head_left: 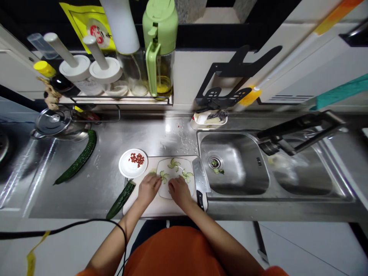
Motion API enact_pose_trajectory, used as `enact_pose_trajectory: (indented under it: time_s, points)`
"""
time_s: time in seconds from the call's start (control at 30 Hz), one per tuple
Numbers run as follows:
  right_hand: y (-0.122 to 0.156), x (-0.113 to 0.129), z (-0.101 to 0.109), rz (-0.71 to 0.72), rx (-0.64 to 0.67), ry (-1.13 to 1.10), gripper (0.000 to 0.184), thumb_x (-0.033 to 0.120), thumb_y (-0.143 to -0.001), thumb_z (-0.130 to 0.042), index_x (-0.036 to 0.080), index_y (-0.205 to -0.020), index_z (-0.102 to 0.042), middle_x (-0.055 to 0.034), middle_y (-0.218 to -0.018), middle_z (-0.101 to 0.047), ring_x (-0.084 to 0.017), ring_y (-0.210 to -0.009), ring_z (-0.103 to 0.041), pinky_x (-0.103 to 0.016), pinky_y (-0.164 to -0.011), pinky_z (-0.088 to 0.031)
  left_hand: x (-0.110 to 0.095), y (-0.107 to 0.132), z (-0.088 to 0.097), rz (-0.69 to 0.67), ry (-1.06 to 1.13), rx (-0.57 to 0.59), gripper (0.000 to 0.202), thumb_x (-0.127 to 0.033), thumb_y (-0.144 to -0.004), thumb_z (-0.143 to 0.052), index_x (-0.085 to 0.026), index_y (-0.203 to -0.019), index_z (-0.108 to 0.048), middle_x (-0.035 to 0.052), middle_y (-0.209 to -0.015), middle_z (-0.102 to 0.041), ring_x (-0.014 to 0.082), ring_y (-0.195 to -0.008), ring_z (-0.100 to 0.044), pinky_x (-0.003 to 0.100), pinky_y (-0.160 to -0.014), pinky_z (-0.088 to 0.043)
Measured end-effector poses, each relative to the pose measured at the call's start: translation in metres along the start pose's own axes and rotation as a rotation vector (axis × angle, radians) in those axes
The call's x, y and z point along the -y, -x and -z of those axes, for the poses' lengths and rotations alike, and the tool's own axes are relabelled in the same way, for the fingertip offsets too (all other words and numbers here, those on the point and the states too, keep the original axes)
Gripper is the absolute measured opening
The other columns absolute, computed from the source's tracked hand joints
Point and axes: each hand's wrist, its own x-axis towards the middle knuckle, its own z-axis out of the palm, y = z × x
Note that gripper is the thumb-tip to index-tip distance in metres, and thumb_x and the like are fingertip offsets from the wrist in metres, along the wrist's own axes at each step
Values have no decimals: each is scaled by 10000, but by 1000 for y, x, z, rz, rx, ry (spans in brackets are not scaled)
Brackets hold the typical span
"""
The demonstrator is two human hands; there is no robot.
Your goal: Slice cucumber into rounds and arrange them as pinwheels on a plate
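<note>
A square plate [172, 193] lies on the white cutting board [149, 210], with thin cucumber slices [187, 176] set on it in small fanned groups. My left hand [148, 188] is at the plate's left edge, its fingers pinched at a cucumber slice beside the left group. Over the plate's front part, my right hand [180, 190] has its fingers curled in; anything they hold is hidden. A cut cucumber [120, 200] rests against the board's left side. Behind my left hand, a small white plate [125, 164] bears red bits. A cleaver [201, 176] lies along the board's right edge.
A whole cucumber [79, 164] lies left on the steel counter, near a lidded pot [54, 122]. To the right is a double sink [235, 161] with green scraps by its drain. Bottles and jars stand on a rack [123, 100] behind. A black cable [71, 223] crosses my left forearm.
</note>
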Motion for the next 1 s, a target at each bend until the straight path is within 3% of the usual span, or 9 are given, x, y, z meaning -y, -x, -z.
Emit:
enact_pose_trajectory:
  time_s: [0.23, 0.47, 1.0]
  points:
    - [-1, -3, -8, 31, -49, -33, 123, 156, -846, -522, 177, -839, -643, -53, -776, -623, -206, -810, -481, -331, -807, -358, -8, 3, -14, -14, -48, -25, 141, -238, -875, -526, -206, -865, -663, 40, -769, -652, 166, -782, -591, 311, -770, -479]
    - [-3, -1, -11, 75, -107, -74, 208, 160, -862, -489, 173, -990, -652, -72, -848, -625, -215, -855, -462, -334, -780, -370, -9, 1, -18, -14, -64, -34, 163, -242, -880, -512, -205, -845, -666, 44, -757, -647, 168, -781, -584, 307, -763, -476]
    - [-8, -1, -14, 69, -54, -29, 254, 158, -860, -485, 176, -1038, -664, -74, -837, -622, -221, -839, -458, -339, -783, -356, -9, 0, -19, 39, -91, 36, 188, -265, -887, -493, -210, -846, -668, 55, -768, -639, 182, -799, -564, 312, -765, -459]
